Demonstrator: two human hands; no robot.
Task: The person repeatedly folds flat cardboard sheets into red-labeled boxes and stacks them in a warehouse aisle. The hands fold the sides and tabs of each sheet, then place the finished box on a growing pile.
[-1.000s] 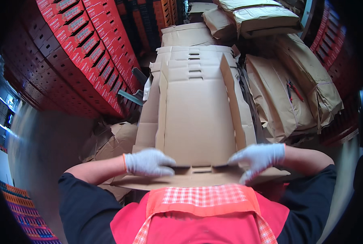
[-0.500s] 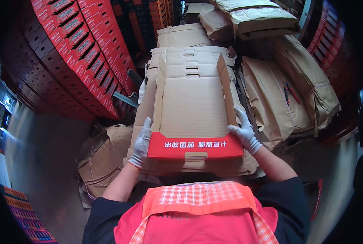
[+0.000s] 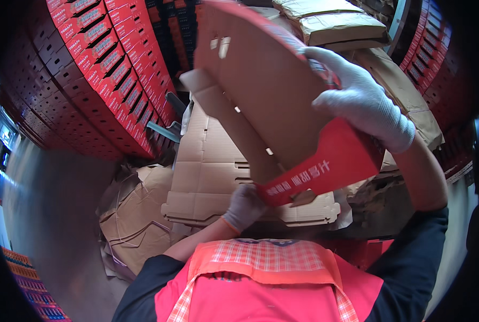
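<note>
Over the near part of the stack of flat cardboard blanks [image 3: 196,161], a tray corner is met by the left hand [image 3: 245,206], whose finger closure cannot be told. Above the stack, the red-fronted cardboard tray [image 3: 274,80] is held tilted, its edge pinched by the right hand [image 3: 365,102]. Its folding seems nearly done; blanks remain flat.

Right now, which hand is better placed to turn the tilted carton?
Probably the right hand: it grips the carton high on its right edge. The left hand is low, at the left end of the red panel.
</note>
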